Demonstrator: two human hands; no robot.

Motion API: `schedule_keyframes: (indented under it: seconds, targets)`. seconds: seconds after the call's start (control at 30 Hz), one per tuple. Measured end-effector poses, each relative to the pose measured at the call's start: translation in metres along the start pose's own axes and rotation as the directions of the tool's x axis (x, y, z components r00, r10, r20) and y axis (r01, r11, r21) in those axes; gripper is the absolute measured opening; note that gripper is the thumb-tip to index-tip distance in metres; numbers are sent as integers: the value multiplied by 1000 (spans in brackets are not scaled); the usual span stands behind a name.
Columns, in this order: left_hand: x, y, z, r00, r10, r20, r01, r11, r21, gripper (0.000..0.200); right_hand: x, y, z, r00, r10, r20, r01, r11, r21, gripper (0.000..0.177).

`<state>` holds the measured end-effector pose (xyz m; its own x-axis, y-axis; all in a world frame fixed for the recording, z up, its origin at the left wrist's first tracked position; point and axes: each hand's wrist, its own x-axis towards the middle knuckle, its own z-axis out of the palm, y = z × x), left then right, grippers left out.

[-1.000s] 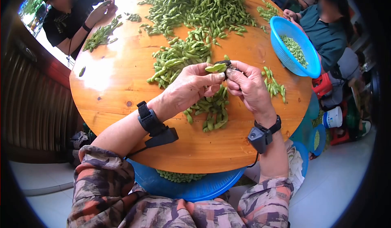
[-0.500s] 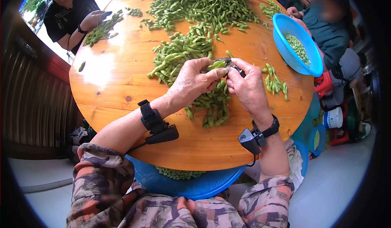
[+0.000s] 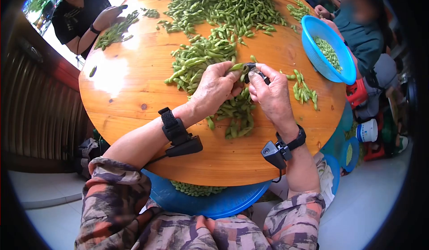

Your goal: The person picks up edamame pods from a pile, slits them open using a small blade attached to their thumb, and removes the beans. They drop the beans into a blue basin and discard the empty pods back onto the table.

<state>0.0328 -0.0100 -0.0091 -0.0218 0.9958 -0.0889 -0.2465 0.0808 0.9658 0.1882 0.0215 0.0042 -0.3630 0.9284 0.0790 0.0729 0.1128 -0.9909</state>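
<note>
Above the table, my left hand (image 3: 215,87) pinches a green edamame pod (image 3: 237,67) between thumb and fingers. My right hand (image 3: 271,91) is closed at the pod's other end, its thumb and fingers pressed together. Small black pieces (image 3: 265,79) show at the right thumb and fingertips; whether they are finger covers or a tool I cannot make out. The fingers partly hide the pod. Under and beyond my hands lies a heap of edamame pods (image 3: 201,55), with a smaller cluster of pods (image 3: 240,116) nearer to me.
A large pod pile (image 3: 219,4) covers the far part of the wooden table (image 3: 143,129). A blue basket (image 3: 313,55) of shelled beans stands at right; a blue basin (image 3: 201,205) with beans sits below the near edge. Other people (image 3: 364,35) sit around the table.
My left hand has shifted slightly right and turned a little, and the pod's tip now shows against the black piece at my right fingertips. My right hand stays nearly in place.
</note>
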Motion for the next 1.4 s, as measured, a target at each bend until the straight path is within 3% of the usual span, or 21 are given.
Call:
schedule_keyframes:
  seconds: [0.07, 0.13, 0.2, 0.27, 0.33, 0.43, 0.53, 0.63, 0.77, 0.83, 0.87, 0.93, 0.97, 1.0, 1.07, 1.13, 1.17, 1.23, 1.27, 1.33, 1.4]
  targets:
    - [-1, 6, -7, 985, -69, 157, 71, 997, -9, 14, 0, 1, -1, 1000, 13, 2, -13, 1000, -10, 14]
    - [1, 5, -9, 981, -68, 184, 80, 995, -59, 14, 0, 3, -1, 990, -133, -55, 118, 969, -218, 14]
    - [3, 3, -7, 965, -96, 244, 163, 949, -269, 11, -1, 2, 2, 981, -182, -66, 160, 955, -249, 14]
    - [4, 3, -10, 960, -85, 267, 163, 944, -286, 9, -3, -1, 5, 970, -230, -74, 201, 939, -280, 14]
    - [3, 3, -12, 956, -74, 285, 163, 938, -304, 7, -5, -7, 7, 894, -448, -11, 393, 796, -460, 14]
    - [-1, 8, -6, 966, -15, 258, 108, 931, -349, 4, -4, -6, 8, 803, -594, 52, 524, 661, -537, 16]
    - [-1, 9, -3, 971, -103, 217, 188, 887, -421, 5, -5, -9, 6, 842, -537, 49, 493, 732, -470, 17]
    - [-4, 11, -1, 963, -90, 252, 194, 885, -424, 7, -2, -9, 3, 789, -608, 93, 565, 657, -499, 16]
    - [-6, 10, -2, 962, -87, 260, 190, 895, -405, 10, -3, -14, -1, 797, -596, 97, 561, 673, -482, 15]
    - [-4, 7, -4, 955, -87, 284, 200, 895, -399, 13, -3, -18, -9, 937, -348, -43, 319, 897, -305, 12]
    - [-5, 10, -4, 949, -105, 297, 199, 930, -309, 16, -1, -18, -16, 936, -349, -45, 320, 896, -308, 12]
    - [-9, 17, -3, 942, -120, 312, 194, 957, -217, 19, 7, -20, -38, 982, -112, -153, 62, 952, -300, 14]
    - [-14, 21, -2, 902, -191, 387, 247, 964, -101, 20, 13, -10, -49, 954, -258, -153, 161, 870, -466, 17]
    - [-21, 28, 1, 852, -267, 450, 289, 957, 21, 22, 15, -7, -58, 952, -262, -157, 161, 869, -469, 17]
    - [-37, 41, 9, 666, -352, 658, 206, 934, 290, 21, 17, -5, -69, 931, -364, -5, 195, 512, -837, 17]
    - [-48, 45, 13, 284, -358, 889, -29, 924, 382, 19, 16, -5, -69, 936, -351, -16, 167, 484, -859, 19]
    - [-51, 46, 15, 280, -358, 891, -32, 924, 381, 19, 16, -5, -69, 936, -351, -26, 156, 478, -865, 20]
    - [-56, 47, 17, 113, -379, 919, -401, 829, 391, 17, 16, -6, -68, 936, -350, -34, 144, 471, -870, 21]
    - [-53, 44, 15, 114, -378, 919, -398, 830, 390, 17, 15, -8, -66, 938, -341, -54, 123, 475, -871, 22]
    - [-39, 35, 6, 457, 45, 888, -641, 709, 294, 16, 15, -9, -62, 941, -331, -71, 104, 483, -869, 23]
    - [-25, 25, 9, 789, 195, 583, -586, 524, 618, 17, 15, -10, -59, 932, -357, -70, 129, 504, -854, 23]
